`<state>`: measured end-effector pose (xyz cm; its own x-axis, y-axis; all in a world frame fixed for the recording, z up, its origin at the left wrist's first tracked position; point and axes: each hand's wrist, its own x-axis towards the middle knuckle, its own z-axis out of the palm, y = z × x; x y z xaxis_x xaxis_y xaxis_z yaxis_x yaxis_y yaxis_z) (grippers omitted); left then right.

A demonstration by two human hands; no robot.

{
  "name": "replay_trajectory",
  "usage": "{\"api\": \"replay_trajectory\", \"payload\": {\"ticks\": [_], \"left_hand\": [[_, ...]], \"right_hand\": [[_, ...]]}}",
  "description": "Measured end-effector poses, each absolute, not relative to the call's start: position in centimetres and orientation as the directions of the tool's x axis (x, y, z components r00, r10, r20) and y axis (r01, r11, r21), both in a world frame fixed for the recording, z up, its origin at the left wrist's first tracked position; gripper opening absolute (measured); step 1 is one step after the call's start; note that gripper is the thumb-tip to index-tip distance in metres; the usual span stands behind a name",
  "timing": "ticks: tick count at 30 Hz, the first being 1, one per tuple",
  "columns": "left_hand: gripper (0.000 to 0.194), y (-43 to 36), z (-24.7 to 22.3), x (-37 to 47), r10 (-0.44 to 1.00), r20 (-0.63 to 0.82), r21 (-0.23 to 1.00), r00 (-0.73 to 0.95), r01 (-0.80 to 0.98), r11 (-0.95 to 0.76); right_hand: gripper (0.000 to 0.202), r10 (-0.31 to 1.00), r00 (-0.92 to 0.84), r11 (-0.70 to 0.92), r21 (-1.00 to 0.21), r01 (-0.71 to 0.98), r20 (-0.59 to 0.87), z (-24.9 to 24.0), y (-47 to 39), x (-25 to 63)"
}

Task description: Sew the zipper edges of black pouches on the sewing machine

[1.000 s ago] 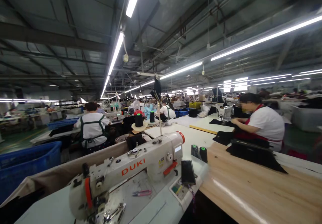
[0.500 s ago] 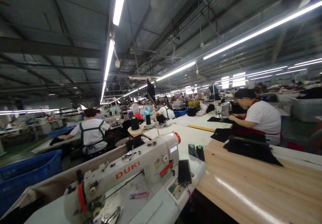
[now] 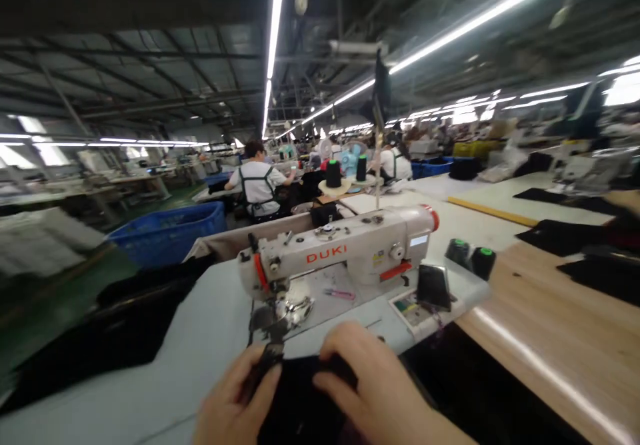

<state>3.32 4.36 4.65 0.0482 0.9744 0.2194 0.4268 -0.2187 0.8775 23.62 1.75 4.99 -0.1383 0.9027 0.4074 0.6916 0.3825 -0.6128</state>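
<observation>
My left hand [image 3: 237,398] pinches the edge of a piece of black fabric [image 3: 300,398] between thumb and fingers. On the right side of the same piece, my right hand [image 3: 373,382] has its fingers curled over and closed on the fabric. Both hands are just in front of a white sewing machine [image 3: 350,245], near its needle end. Part of the fabric runs out of the bottom of the view. Pink-handled thread snips [image 3: 340,294] lie on the machine bed behind my hands. A dark phone [image 3: 433,286] rests on the table's control panel.
Two dark thread cones [image 3: 483,262] stand right of the machine, beside a wooden tabletop [image 3: 560,338]. More black fabric [image 3: 125,325] lies at the left. A blue bin [image 3: 170,232] stands on the floor. A co-worker [image 3: 260,182] sits farther back.
The view has swung left and down, so the machine appears farther right. Both my hands have come into view, holding black fabric. The co-worker on the right is now mostly out of view.
</observation>
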Motion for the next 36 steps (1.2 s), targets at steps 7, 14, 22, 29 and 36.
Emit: {"api": "replay_trajectory", "payload": {"ticks": [7, 14, 22, 29, 36], "left_hand": [[0.016, 4.9, 4.2, 2.3, 0.980, 0.175, 0.931, 0.093, 0.309, -0.195], [0.009, 5.1, 3.8, 1.3, 0.976, 0.204, 0.931, 0.071, 0.294, -0.216], [0.008, 5.8, 3.5, 0.7, 0.983, 0.152, 0.951, 0.105, 0.255, -0.174], [0.013, 6.5, 2.9, 0.5, 0.992, 0.015, 1.000, 0.128, 0.024, -0.018], [0.015, 8.2, 5.2, -0.8, 0.981, -0.031, 0.984, 0.193, 0.177, -0.004]], "right_hand": [[0.006, 0.864, -0.212, 0.460, -0.545, 0.701, 0.457, 4.8, 2.8, 23.4], [0.011, 0.862, -0.265, 0.484, -0.549, 0.681, 0.432, 4.3, 4.7, 22.8], [0.013, 0.885, -0.300, 0.465, -0.651, 0.600, 0.356, 4.6, 6.5, 21.2], [0.015, 0.875, -0.376, 0.469, -0.730, 0.497, 0.306, 4.6, 7.8, 19.9], [0.009, 0.878, -0.407, 0.437, -0.771, 0.464, 0.253, 5.0, 8.2, 19.2]]}}
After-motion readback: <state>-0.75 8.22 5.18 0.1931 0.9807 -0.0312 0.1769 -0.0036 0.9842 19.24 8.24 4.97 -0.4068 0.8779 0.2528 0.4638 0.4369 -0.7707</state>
